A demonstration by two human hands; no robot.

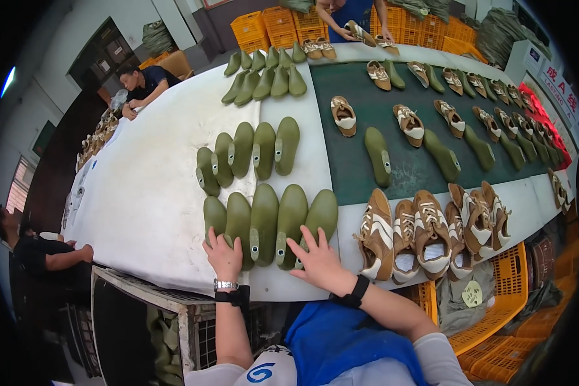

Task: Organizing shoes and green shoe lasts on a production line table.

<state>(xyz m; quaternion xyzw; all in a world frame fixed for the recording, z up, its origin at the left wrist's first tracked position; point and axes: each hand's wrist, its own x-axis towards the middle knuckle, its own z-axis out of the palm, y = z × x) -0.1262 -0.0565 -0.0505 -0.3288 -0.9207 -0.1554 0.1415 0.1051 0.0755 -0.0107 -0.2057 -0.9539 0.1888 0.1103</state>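
Nearest to me stands a row of several green shoe lasts (264, 215), heel ends toward me, at the near edge of the table. My left hand (224, 258) rests on the heel ends of the leftmost lasts with its fingers apart. Over the heel ends of the two rightmost lasts lies my right hand (326, 265), its thumb and fingers spread. Both hands touch the lasts, and neither is visibly closed round one. My palms hide parts of the heels. Behind this row is a second row of green lasts (241, 148).
More lasts (264, 82) stand farther back. Brown-and-white sneakers (431, 225) crowd the near right edge. A green conveyor belt (357, 154) carries sneakers paired with lasts. Yellow crates (518, 280) sit below right, and a metal-framed cart (174, 299) below left. Other people work around the table.
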